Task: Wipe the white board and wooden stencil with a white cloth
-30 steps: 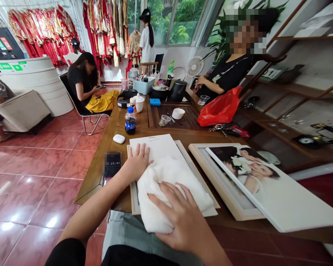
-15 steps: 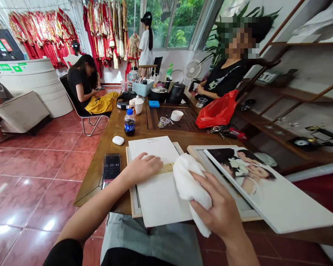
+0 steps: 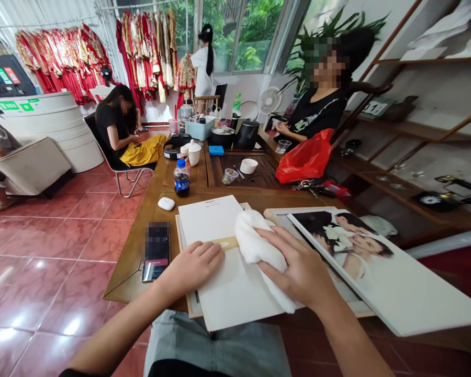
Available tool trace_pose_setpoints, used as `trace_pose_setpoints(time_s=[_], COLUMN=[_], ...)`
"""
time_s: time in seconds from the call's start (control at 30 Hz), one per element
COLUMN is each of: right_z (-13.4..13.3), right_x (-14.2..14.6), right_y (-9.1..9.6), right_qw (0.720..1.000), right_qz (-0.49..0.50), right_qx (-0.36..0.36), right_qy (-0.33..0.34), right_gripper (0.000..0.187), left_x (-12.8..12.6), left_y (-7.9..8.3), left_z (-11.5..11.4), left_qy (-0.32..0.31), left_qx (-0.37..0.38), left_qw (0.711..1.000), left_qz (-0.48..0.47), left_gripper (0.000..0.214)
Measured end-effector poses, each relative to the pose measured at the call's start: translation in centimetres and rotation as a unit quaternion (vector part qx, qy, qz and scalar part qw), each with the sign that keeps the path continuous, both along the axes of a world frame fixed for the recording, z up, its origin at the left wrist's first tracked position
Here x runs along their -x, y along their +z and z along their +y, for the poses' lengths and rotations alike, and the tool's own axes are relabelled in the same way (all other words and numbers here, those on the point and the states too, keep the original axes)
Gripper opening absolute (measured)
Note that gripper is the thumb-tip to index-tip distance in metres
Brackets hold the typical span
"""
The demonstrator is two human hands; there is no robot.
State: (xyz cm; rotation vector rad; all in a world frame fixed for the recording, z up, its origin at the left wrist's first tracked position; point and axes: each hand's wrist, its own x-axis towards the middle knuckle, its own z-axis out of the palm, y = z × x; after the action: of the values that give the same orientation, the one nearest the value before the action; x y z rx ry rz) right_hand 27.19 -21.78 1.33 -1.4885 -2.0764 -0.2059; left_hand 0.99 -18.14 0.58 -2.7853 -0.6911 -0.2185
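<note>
A white panel [image 3: 235, 288] with small print near its far edge lies over a pale wooden frame [image 3: 183, 251] in front of me. Across its middle runs a tan strip [image 3: 226, 242]. My left hand [image 3: 198, 264] rests flat on the panel's left side, fingers loosely together and holding nothing. In my right hand [image 3: 294, 262] is a bunched white cloth [image 3: 255, 238], pressed against the strip's right end. To the right, a wedding photo panel [image 3: 361, 251] leans at an angle over a second pale frame [image 3: 275, 213].
Left of the panel are a phone [image 3: 157, 251], a white earbud case [image 3: 166, 203] and a cola bottle [image 3: 181, 178]. A red plastic bag [image 3: 306, 157], a white bowl [image 3: 248, 166] and keys [image 3: 308, 186] lie farther back. One person [image 3: 317, 104] sits at back right, another [image 3: 115, 120] at left.
My left hand has slid left and toward me, uncovering more of the tan strip. The cloth in my right hand has shifted slightly left along the panel.
</note>
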Motion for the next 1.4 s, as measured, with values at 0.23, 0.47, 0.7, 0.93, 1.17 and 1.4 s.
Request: trace_pose_setpoints(time_s=[0.23, 0.47, 0.7, 0.93, 1.17, 1.4], right_z=[2.1, 3.4, 3.6, 5.0, 6.4, 6.2], right_x=[1.5, 1.5, 0.5, 2.8, 7.1, 6.9], right_y=[0.5, 0.0, 0.1, 1.2, 1.7, 2.0], right_qw=[0.993, 0.979, 0.977, 0.969, 0.943, 0.928], right_qz=[-0.110, -0.191, -0.200, -0.146, -0.121, -0.094], right_qx=[0.033, 0.049, 0.063, 0.171, 0.223, 0.258], right_qy=[-0.007, 0.046, 0.045, 0.101, 0.217, 0.252], right_gripper=[0.048, 0.052, 0.055, 0.059, 0.064, 0.056], left_x=[1.1, 1.2, 1.7, 2.2, 2.2, 2.1], left_y=[-1.4, -1.6, -2.4, -2.9, -3.2, -3.3], left_z=[-3.0, -3.6, -3.0, -2.8, -2.8, -2.9], left_qy=[0.012, 0.010, -0.027, -0.036, -0.028, -0.019], left_qx=[0.148, 0.231, 0.231, 0.258, 0.254, 0.245], left_qw=[0.984, 0.959, 0.957, 0.948, 0.950, 0.954], left_qz=[-0.094, -0.164, -0.174, -0.180, -0.178, -0.173], left_gripper=[0.038, 0.042, 0.045, 0.048, 0.045, 0.043])
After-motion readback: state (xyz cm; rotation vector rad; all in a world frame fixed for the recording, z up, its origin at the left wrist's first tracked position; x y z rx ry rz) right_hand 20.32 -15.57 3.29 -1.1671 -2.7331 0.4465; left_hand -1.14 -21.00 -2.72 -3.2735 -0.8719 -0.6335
